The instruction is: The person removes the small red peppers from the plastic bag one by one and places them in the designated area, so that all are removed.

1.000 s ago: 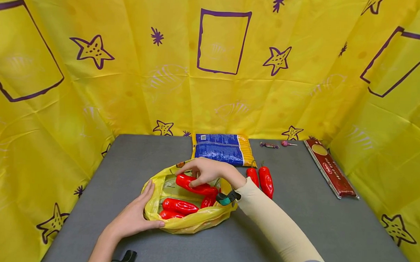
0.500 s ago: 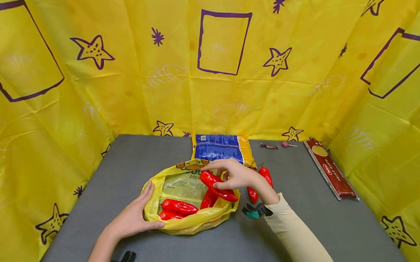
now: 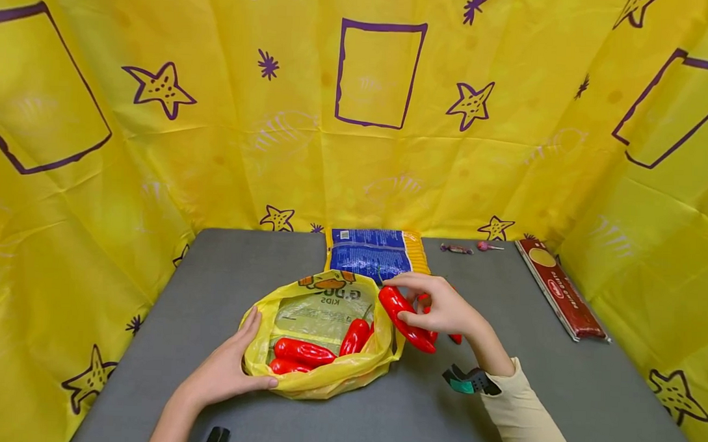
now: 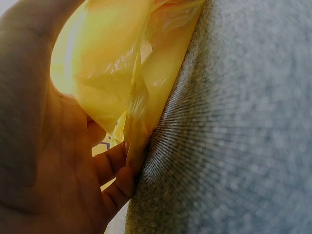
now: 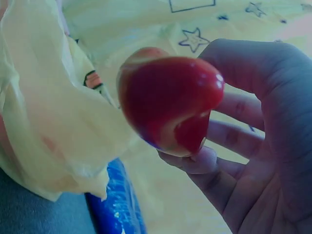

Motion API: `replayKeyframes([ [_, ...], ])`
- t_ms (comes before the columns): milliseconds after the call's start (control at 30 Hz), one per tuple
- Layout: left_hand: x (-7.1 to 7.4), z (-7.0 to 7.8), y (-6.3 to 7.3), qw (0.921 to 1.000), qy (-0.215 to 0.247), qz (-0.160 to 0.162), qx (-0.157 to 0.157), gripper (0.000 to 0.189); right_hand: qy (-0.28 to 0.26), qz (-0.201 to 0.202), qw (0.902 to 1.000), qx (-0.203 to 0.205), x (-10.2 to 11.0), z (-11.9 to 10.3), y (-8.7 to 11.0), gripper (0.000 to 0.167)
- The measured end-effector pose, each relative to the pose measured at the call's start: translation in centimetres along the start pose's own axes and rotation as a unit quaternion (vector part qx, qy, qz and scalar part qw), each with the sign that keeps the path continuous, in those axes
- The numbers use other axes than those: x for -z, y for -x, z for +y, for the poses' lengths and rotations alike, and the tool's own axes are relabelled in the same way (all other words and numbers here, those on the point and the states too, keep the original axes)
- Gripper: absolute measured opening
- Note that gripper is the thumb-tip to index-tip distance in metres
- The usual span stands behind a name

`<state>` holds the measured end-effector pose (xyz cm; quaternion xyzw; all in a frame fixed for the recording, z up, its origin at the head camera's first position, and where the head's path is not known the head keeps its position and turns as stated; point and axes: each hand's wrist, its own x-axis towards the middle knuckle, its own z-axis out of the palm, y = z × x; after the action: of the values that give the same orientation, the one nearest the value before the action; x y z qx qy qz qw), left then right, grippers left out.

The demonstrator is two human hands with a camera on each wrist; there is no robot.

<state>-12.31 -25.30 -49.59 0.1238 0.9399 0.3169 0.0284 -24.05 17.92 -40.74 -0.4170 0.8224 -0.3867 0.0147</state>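
An open yellow plastic bag stands on the grey table, with several red peppers inside it. At its left side my left hand holds the bag, thumb along the front rim and fingers round the side. The left wrist view shows the fingers bent against the thin plastic, low by the table. My right hand pinches a red pepper between thumb and fingers, raised just outside the bag's right rim. In the right wrist view, that pepper is seen end-on.
Behind the bag lies a blue and yellow packet. More red peppers lie partly hidden behind my right hand. A wrapped candy, a lollipop and a long red packet lie at the back right. Yellow printed cloth surrounds the table.
My right hand has lifted the red pepper out of the bag and carried it rightward past the rim. My left hand stays at the bag's left side.
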Motion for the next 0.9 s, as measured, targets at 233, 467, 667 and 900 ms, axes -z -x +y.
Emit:
replayKeyframes([
  [233, 0.0, 0.0, -0.1, 0.9999, 0.001, -0.008, 0.007, 0.132, -0.012, 0.022, 0.9994, -0.024, 0.1, 1.0, 1.5, 0.054],
  [467, 0.0, 0.0, -0.1, 0.9999, 0.004, -0.007, 0.010, 0.132, 0.000, 0.038, 0.9986, -0.036, 0.7, 2.2, 2.0, 0.053],
  [667, -0.1, 0.0, 0.0, 0.9999, 0.000, -0.004, 0.009, 0.133, -0.001, 0.084, 0.9940, -0.071, 2.4, 4.4, 3.2, 0.052],
  [900, -0.1, -0.1, -0.1, 1.0000, 0.000, -0.003, 0.008, 0.133, -0.013, 0.127, 0.9738, -0.188, 4.9, 8.4, 6.2, 0.053],
])
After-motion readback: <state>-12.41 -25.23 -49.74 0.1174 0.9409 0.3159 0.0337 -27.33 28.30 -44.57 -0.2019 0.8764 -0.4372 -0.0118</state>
